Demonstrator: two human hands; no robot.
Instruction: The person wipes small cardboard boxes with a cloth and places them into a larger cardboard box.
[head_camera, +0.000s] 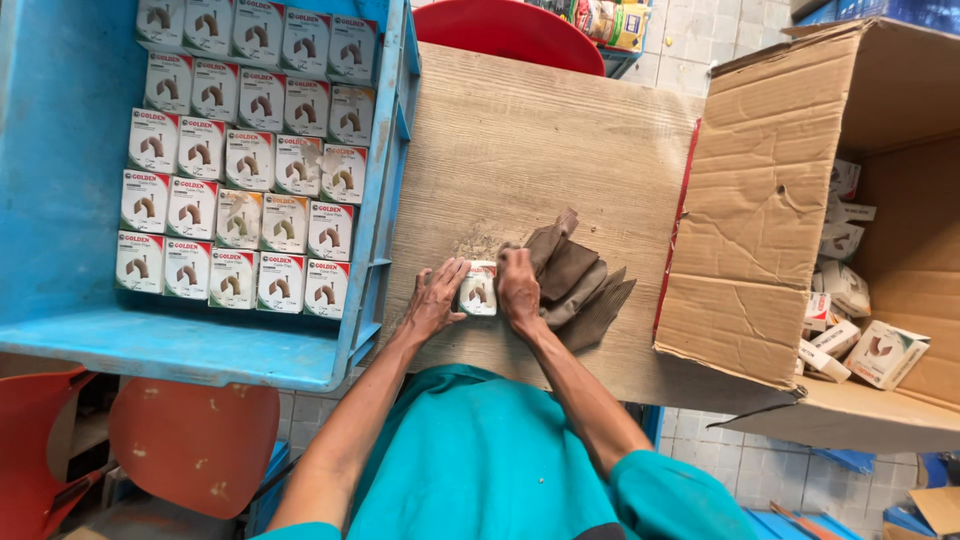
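Note:
A small white carton with a brown pipe-elbow picture stands on the wooden tabletop, just in front of me. My left hand grips its left side. My right hand presses a brown cloth against the carton's right side; the cloth spreads out to the right on the table. Both forearms reach forward from my teal shirt.
A blue plastic crate at left holds several rows of the same white cartons. An open cardboard box at right contains loose cartons. A red round stool sits beyond the table, orange chairs at lower left.

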